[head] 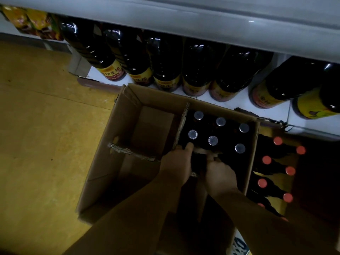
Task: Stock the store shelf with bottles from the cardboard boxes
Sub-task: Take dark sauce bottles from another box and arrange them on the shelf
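Observation:
An open cardboard box [103,172] stands on the floor in front of the shelf, split by cardboard dividers [181,124]. Its right half holds several dark bottles with grey caps [213,140]. My left hand [176,162] and my right hand [219,173] are both down inside the box at the near row. Together they grip one dark bottle [198,162] between them, and its cap is hidden by my fingers. The white bottom shelf [242,100] carries a row of several large dark bottles with yellow labels [165,70].
A second box at the right holds several dark bottles with red caps [266,160]. The left compartments of the open box [152,126] show bare cardboard. Yellow floor [46,135] lies to the left. An upper shelf edge [184,21] overhangs the bottles.

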`<state>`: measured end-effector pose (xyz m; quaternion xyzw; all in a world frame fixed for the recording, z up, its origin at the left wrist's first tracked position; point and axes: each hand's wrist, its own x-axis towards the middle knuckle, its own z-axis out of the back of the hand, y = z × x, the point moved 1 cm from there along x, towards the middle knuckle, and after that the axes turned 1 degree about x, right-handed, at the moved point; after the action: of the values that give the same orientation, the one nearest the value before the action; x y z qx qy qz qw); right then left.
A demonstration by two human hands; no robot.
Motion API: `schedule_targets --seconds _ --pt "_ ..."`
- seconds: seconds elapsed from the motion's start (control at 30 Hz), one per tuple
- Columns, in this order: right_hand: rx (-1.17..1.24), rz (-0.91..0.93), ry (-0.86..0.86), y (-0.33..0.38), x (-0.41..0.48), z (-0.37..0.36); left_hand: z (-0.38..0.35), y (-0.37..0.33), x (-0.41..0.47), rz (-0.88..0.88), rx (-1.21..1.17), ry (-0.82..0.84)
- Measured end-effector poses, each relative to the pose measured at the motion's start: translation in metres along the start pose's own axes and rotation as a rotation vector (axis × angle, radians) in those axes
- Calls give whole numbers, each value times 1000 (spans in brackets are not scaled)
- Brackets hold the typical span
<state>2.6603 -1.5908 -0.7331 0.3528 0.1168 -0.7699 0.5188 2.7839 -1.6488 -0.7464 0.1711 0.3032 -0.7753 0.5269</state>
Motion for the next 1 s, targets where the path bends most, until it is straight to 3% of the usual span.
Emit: schedule_targets --seconds 0.3,1.0 --pt "-33 5 -63 -5 -31 26 10 -3 -22 37 -10 14" --pt "9 -37 -233 19 -155 134 132 -49 -136 21 -64 -67"
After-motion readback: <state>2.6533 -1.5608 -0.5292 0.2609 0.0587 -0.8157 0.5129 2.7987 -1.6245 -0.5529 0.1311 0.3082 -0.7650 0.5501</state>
